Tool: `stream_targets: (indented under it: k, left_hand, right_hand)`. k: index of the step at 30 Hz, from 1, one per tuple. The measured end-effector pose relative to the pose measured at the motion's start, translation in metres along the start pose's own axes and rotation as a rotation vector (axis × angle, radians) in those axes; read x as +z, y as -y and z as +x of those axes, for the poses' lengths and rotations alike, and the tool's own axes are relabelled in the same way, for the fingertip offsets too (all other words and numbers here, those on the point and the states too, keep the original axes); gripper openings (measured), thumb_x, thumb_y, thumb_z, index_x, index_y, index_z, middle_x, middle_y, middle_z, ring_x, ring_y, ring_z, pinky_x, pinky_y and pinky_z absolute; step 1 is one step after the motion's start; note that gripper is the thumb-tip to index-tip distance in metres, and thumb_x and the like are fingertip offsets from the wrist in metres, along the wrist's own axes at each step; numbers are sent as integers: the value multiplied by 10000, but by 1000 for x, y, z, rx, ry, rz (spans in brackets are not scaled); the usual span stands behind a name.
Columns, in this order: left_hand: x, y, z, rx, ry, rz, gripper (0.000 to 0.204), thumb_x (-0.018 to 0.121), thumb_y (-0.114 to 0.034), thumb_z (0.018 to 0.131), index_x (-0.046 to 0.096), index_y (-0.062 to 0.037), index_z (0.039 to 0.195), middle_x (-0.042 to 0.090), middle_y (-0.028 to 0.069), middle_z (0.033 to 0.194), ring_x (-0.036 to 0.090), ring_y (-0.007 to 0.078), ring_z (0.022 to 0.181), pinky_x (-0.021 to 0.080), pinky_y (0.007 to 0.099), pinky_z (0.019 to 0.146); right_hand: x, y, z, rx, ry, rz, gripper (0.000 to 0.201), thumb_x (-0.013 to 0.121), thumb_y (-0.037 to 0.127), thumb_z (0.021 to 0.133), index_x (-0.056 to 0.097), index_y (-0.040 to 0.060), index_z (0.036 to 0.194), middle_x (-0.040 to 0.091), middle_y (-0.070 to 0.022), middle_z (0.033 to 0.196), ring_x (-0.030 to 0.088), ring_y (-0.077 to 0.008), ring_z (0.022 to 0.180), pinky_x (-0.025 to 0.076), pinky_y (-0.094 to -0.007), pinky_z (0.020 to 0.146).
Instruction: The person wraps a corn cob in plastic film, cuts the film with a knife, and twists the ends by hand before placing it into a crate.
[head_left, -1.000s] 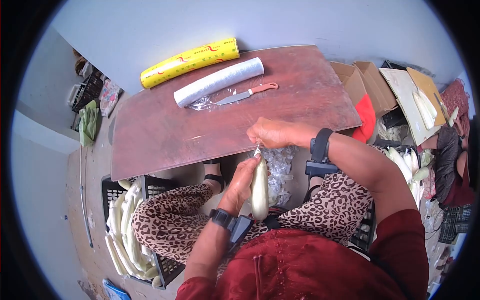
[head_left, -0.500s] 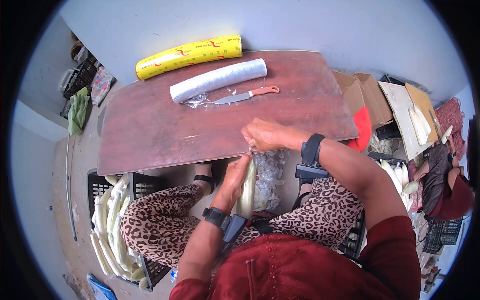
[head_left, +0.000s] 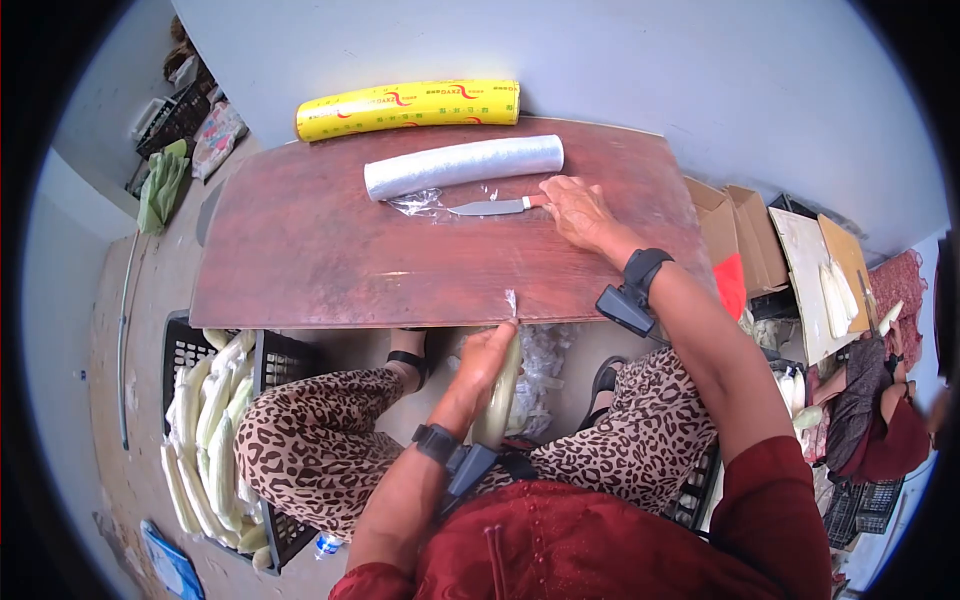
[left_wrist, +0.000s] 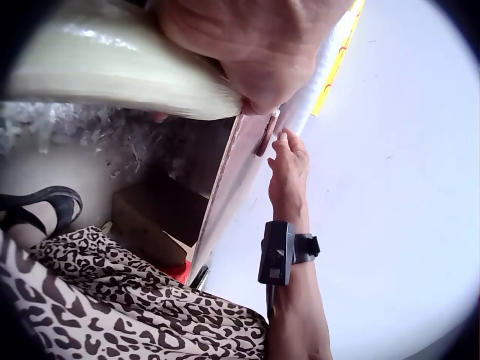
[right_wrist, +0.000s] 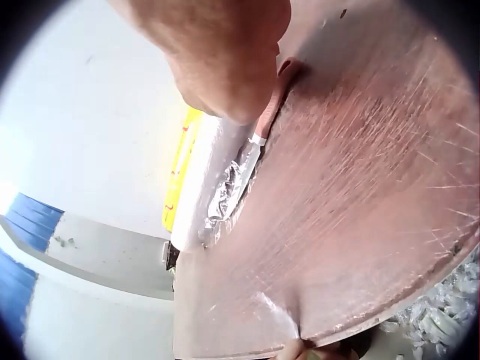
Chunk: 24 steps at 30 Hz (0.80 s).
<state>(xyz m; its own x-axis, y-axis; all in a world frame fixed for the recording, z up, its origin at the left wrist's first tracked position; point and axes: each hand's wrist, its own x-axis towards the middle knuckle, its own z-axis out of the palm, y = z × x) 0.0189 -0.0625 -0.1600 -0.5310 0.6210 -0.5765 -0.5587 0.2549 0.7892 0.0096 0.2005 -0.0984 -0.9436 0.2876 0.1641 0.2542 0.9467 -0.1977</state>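
My left hand grips a long pale-green gourd wrapped in clear film, below the table's front edge. A twisted tail of film sticks up from its top end, over the tabletop. In the left wrist view the gourd lies under the curled fingers. My right hand is over the handle of a knife lying on the table, with fingers loosely extended. From the right wrist, the handle shows beside and below the hand, its looped end uncovered.
On the dark red table lie a white film roll and, behind it, a yellow printed roll. A black crate of wrapped gourds stands at left. Cardboard boxes are at right, near another person. Crumpled film lies under the table.
My right hand has left the film tail at the gourd's top and moved forward and right to the knife handle. My left hand keeps holding the gourd near the table edge.
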Motion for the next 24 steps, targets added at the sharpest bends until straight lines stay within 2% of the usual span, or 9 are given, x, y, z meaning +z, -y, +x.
stream_targets:
  k: [3, 6, 9, 12, 15, 17, 20, 21, 24]
  left_hand:
    - [-3, 3, 3, 7, 10, -3, 405, 595, -399, 943, 616, -11, 830, 603, 78, 679, 575, 170, 540, 518, 325, 533]
    - [-2, 1, 0, 15, 18, -12, 398, 593, -394, 944, 614, -12, 832, 598, 71, 682, 571, 166, 539, 516, 322, 530]
    - [-4, 2, 2, 30, 15, 8, 398, 589, -389, 945, 612, -9, 830, 597, 70, 684, 570, 165, 540, 513, 323, 526]
    - [-4, 2, 3, 48, 19, 16, 402, 587, -390, 946, 613, -6, 830, 598, 70, 685, 570, 164, 543, 504, 322, 520]
    - [-3, 1, 0, 52, 15, 25, 408, 587, -394, 947, 615, -6, 827, 600, 72, 683, 570, 162, 544, 492, 319, 512]
    - [-1, 1, 0, 61, 5, 22, 411, 590, -397, 947, 618, -6, 826, 601, 72, 682, 569, 161, 544, 485, 316, 508]
    - [-2, 3, 2, 83, 7, 11, 407, 591, -397, 947, 619, -10, 822, 596, 69, 675, 565, 159, 542, 482, 316, 504]
    - [-4, 9, 9, 122, -4, 56, 404, 592, -390, 951, 630, -6, 833, 596, 65, 677, 564, 159, 543, 482, 315, 502]
    - [-3, 11, 13, 91, -15, 48, 401, 588, -383, 956, 640, -2, 842, 601, 64, 679, 564, 159, 543, 485, 316, 503]
  right_hand:
    - [0, 8, 0, -5, 83, -23, 172, 557, 156, 949, 583, 82, 1101, 590, -128, 1130, 531, -316, 1157, 405, -508, 911]
    - [1, 11, 6, -2, 126, -90, 176, 578, 158, 942, 556, 68, 1091, 582, -138, 1107, 542, -333, 1132, 405, -519, 892]
    - [8, 12, 2, -47, 57, -6, 175, 593, 110, 917, 518, 46, 1062, 575, -186, 1072, 565, -404, 1057, 437, -534, 829]
    - [13, 5, -8, -184, -8, 87, 202, 580, 65, 904, 453, 16, 1053, 575, -247, 972, 580, -481, 947, 455, -547, 759]
    - [-13, 20, -36, -165, 7, 348, 191, 594, 80, 892, 450, 35, 1009, 568, -231, 913, 576, -442, 865, 458, -492, 748]
    - [-38, 46, -62, -115, 69, 398, 191, 589, 80, 897, 448, 35, 1018, 596, -227, 902, 597, -445, 857, 466, -490, 738]
    - [-38, 68, -100, -129, 110, 484, 210, 583, 70, 901, 434, 33, 1044, 620, -228, 892, 619, -456, 858, 473, -499, 723]
    - [-35, 70, -111, -149, 113, 516, 219, 582, 65, 902, 428, 31, 1055, 626, -230, 889, 625, -461, 860, 474, -503, 718]
    - [-22, 67, -130, -132, 200, 505, 261, 582, 41, 894, 402, 31, 1084, 618, -246, 890, 621, -479, 870, 475, -514, 725]
